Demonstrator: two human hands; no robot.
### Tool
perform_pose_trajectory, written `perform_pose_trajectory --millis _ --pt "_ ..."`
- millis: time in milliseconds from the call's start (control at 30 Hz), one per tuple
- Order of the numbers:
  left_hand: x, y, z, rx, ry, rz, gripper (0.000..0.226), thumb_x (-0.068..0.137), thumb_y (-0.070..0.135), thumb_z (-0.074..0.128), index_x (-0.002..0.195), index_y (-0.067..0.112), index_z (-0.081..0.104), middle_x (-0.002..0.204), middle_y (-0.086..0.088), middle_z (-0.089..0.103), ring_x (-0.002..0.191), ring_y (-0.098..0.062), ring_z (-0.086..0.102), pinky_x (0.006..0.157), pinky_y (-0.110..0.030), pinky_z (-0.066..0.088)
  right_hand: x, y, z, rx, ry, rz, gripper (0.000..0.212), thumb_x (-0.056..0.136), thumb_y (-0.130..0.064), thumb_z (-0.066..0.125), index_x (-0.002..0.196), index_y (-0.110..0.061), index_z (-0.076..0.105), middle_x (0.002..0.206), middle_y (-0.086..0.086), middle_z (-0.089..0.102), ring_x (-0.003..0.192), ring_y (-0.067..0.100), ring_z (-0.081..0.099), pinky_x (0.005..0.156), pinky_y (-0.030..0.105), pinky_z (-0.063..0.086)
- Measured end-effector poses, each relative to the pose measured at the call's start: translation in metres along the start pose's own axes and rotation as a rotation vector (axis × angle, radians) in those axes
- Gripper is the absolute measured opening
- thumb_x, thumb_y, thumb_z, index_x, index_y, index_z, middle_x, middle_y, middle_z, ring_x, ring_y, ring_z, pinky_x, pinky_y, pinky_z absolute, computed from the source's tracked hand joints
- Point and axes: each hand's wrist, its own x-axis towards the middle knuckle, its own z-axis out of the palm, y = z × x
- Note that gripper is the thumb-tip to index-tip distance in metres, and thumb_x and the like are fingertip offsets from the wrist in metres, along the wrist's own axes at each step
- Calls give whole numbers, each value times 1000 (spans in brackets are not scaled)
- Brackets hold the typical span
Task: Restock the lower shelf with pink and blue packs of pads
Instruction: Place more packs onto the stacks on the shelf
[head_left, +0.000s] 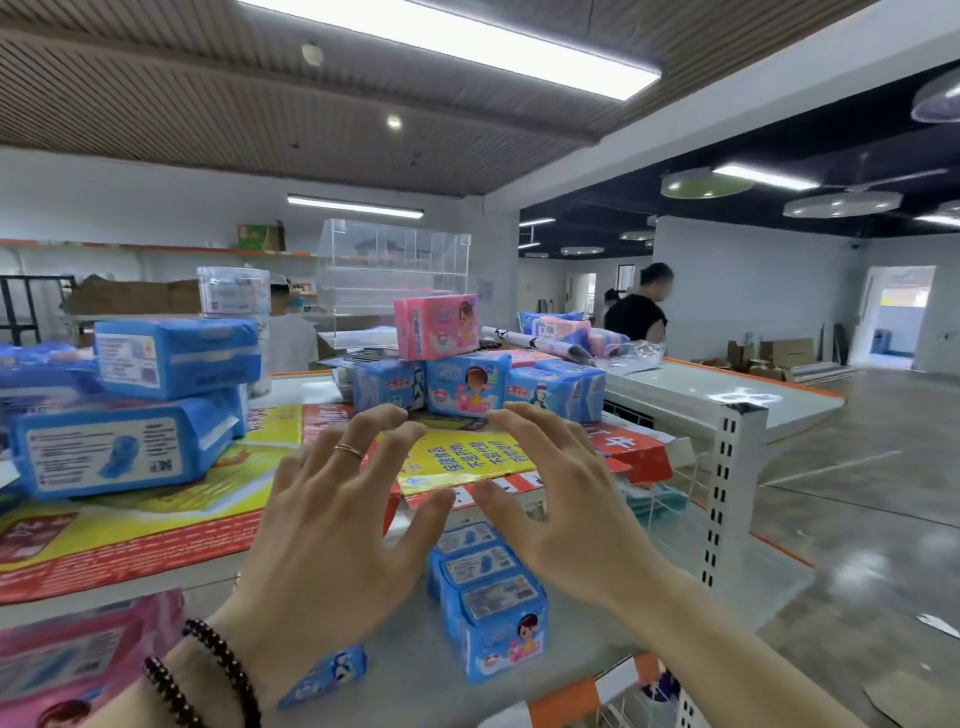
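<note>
A stockroom with white shelving runs around me; my left hand (332, 514) and right hand (566, 499) hover side by side above the shelf (405, 670), fingers spread and lightly bent, holding nothing; below them 3 blue packs (491, 608) stand in a row on the lower shelf; a pink pack (435, 326) tops 3 blue ones on the upper shelf, beyond my fingertips; a larger pink pack (78, 660) lies at lower left.
</note>
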Motion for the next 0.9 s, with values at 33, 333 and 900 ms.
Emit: perform_pose_trajectory --millis 33,333,900 --pt "4 1 1 11 4 1 64 91 67 32 135 26 53 141 9 51 124 -22 53 100 -49 43 5 4 0 0 3 -8 67 86 -66 47 147 -39 39 152 -22 34 142 1 25 117 40 29" --pt "47 12 16 98 -52 -82 66 89 69 26 137 29 48 143 10 47 127 -20 49 101 -46 39 52 55 -10 -17 -31 -92 65 92 -57 55 150 -32 36 154 -14 35 140 8 28 115 38 29" --pt "85 40 73 184 -43 -241 69 88 67 25 140 28 46 148 9 44 133 -20 45 103 -47 36 141 201 -5 -78 -56 82 66 89 -45 65 147 -23 43 148 8 47 135 33 40 110 48 37"
